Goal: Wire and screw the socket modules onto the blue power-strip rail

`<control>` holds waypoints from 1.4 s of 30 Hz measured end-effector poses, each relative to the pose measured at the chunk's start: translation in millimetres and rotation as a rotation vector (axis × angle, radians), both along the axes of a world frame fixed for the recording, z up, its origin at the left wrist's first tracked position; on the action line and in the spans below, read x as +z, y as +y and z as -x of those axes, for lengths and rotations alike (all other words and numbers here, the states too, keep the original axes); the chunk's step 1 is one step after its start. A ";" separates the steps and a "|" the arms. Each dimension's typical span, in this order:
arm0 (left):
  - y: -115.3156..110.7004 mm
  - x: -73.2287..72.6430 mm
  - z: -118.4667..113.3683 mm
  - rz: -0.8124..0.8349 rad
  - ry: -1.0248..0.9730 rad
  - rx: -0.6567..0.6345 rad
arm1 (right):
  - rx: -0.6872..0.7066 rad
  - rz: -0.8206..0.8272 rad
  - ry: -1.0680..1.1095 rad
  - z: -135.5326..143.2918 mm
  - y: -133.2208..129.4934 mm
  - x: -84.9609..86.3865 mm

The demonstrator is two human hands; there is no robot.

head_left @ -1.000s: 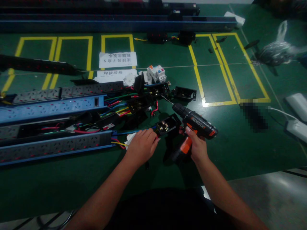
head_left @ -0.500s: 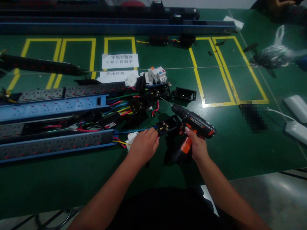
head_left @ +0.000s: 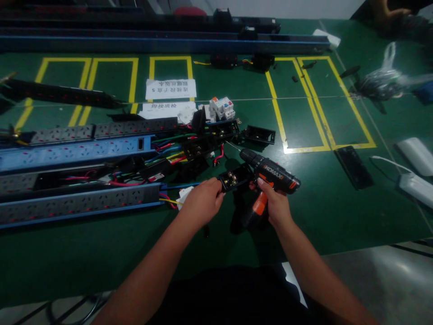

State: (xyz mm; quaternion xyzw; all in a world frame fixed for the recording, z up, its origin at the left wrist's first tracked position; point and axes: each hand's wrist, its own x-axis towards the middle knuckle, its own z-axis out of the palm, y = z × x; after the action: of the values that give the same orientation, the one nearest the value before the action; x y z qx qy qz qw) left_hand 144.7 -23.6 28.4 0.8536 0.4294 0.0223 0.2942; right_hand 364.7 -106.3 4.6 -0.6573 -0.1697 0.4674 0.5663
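Observation:
My left hand [head_left: 204, 201] is closed on the near left end of a small black box [head_left: 236, 177], which has brass-coloured parts inside. Blue, red and yellow wires run beside it from a blue socket strip [head_left: 84, 205]. Wrapped round the handle of a black and orange drill [head_left: 275, 175] is my right hand [head_left: 275, 201]. The drill's long thin bit points up and left, above the held box, towards a red wire [head_left: 219, 155]. More open black boxes [head_left: 198, 148] with wires lie beyond. A white block [head_left: 184, 197] sits beside my left hand.
Long blue and black strips [head_left: 162, 44] span the back. White breakers [head_left: 222, 108] and paper labels [head_left: 171, 89] lie mid-table. On the right are a phone [head_left: 354, 167], a white power strip [head_left: 417, 187] and a plastic bag [head_left: 382, 79]. A person's hand [head_left: 389, 13] shows at the top right.
The drill and my right hand have shifted slightly left. My left hand still holds the box. The whole view has moved a little.

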 end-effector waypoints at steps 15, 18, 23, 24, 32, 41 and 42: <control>3.1 -8.0 8.2 0.022 -0.045 -0.021 | -0.011 -0.053 0.012 1.0 -0.5 -0.4; 4.3 -11.2 11.3 0.034 -0.083 -0.054 | -0.036 -0.102 0.103 2.2 -4.3 5.2; -0.1 -7.2 17.8 -0.048 -0.094 -0.075 | -0.105 -0.185 0.215 -18.9 -32.8 26.4; -2.1 -4.3 19.5 -0.070 -0.102 -0.070 | -0.103 -0.198 0.242 -28.3 -41.9 30.2; -32.4 16.5 -21.4 -0.244 -0.265 -0.076 | -0.202 -0.207 0.300 -95.9 -134.4 22.6; -59.8 -20.6 -139.6 -0.406 -0.107 -0.340 | -0.172 -0.078 0.341 -66.5 -208.7 16.3; -60.5 -23.9 -143.3 -0.402 -0.101 -0.357 | -0.165 -0.070 0.337 -65.1 -214.2 17.8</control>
State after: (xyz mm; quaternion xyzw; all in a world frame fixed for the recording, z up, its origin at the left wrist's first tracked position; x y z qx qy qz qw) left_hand 288.0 -84.1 4.5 0.9548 0.2440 0.0973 0.1391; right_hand 429.8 -320.5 22.4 -0.5614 -0.0342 0.5165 0.6457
